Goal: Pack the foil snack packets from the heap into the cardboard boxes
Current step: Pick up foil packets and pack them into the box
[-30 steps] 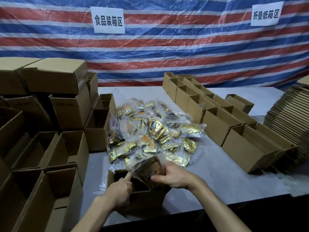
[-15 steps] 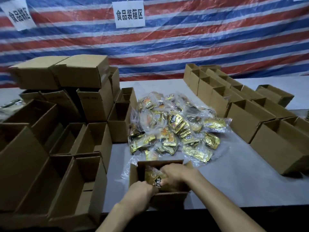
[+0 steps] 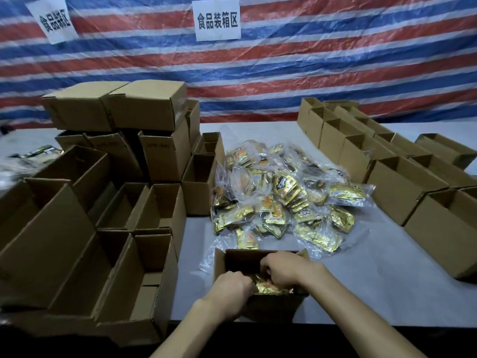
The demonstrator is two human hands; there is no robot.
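A small open cardboard box (image 3: 271,307) stands at the table's near edge. Both of my hands reach into it. My right hand (image 3: 282,270) comes over the right side, and its curled fingers hold a gold foil snack packet (image 3: 268,287) down inside the box. My left hand (image 3: 232,286) is curled over the near left corner of the box, its knuckles next to the packet. Its fingertips are hidden. Just behind the box lies the heap of foil packets (image 3: 284,197), gold and orange, many in clear plastic wrap.
Open cardboard boxes (image 3: 124,267) crowd the left side, with closed boxes (image 3: 144,104) stacked behind them. A row of open boxes (image 3: 402,187) runs along the right. The grey table (image 3: 374,285) ends just below my hands. A striped tarp with signs hangs behind.
My right hand has pushed the packet from above the box's rim down into it. The view has swung left, and my left hand stays at the near left corner.
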